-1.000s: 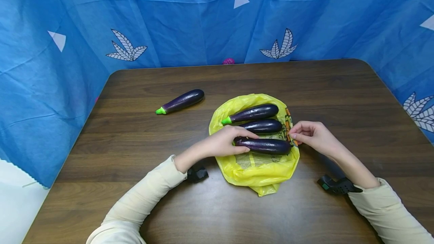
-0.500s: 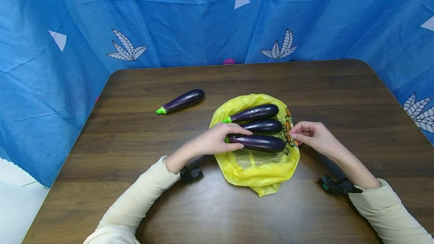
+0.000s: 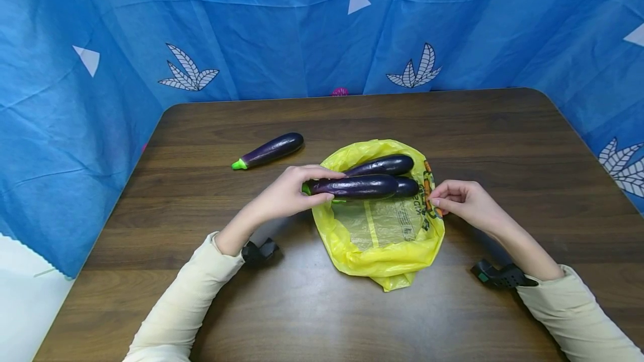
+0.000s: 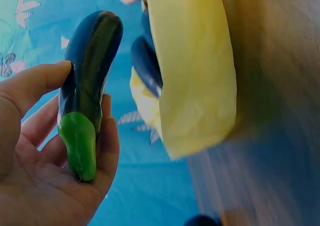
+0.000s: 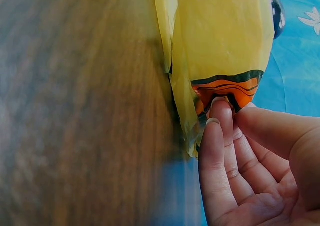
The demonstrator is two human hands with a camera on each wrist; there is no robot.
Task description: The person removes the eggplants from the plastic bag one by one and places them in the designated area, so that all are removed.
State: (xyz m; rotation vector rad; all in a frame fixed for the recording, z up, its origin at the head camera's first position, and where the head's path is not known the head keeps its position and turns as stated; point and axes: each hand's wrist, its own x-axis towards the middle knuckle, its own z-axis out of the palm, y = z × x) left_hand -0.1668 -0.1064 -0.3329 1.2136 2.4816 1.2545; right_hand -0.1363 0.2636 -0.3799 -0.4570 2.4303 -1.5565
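Note:
My left hand (image 3: 289, 191) grips an eggplant (image 3: 359, 186) near its green stem end, with thumb and fingers on either side, as the left wrist view shows. That eggplant is held above the left rim of an open yellow plastic bag (image 3: 372, 264). Two more eggplants lie in the bag: the back eggplant (image 3: 384, 165) and another eggplant (image 3: 408, 186), mostly hidden behind the held one. At the bag's right rim, my right hand (image 3: 465, 200) pinches the printed plastic edge (image 5: 232, 88) between thumb and fingers.
A single eggplant (image 3: 274, 149) lies on the brown wooden table (image 3: 483, 144), behind and left of the bag. A blue patterned curtain (image 3: 297, 27) hangs along the table's back and sides. Dark wrist cameras sit on both wrists.
My left hand has moved left and slightly back with the eggplant, from inside the bag to over its left rim. The right hand and the bag's right edge have stayed put.

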